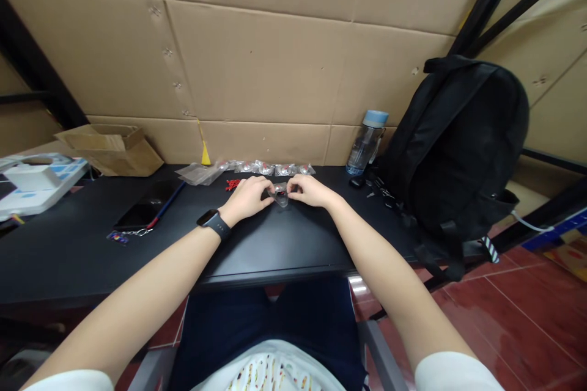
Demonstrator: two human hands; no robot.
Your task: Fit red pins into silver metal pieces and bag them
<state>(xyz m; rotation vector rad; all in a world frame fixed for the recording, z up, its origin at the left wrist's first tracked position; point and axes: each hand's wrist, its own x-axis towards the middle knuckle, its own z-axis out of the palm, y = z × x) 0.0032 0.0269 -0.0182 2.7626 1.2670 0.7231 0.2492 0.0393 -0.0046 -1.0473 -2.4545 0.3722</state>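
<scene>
at the left end of the black surface [284,250] i see a white plastic device with light-blue markings [39,180]. next, by the back edge, stands an open brown paper bag [112,149]; in front of it lies a black phone [145,206] with a red-and-blue strap [164,208]. further right, flat clear plastic bags [202,173] lie along the back edge, then a red cord bundle [232,184] and a row of small clear packets with silver-and-red contents [265,168]. my left hand [251,197] pinches the left side of a small clear plastic packet with dark-and-red contents [280,193], just in front of that row; my right hand [307,190] grips its right side, fingers curled. towards the right end, near the back edge, are a clear bottle with a blue lid [365,145] and a bulky black fabric backpack [463,153].
</scene>
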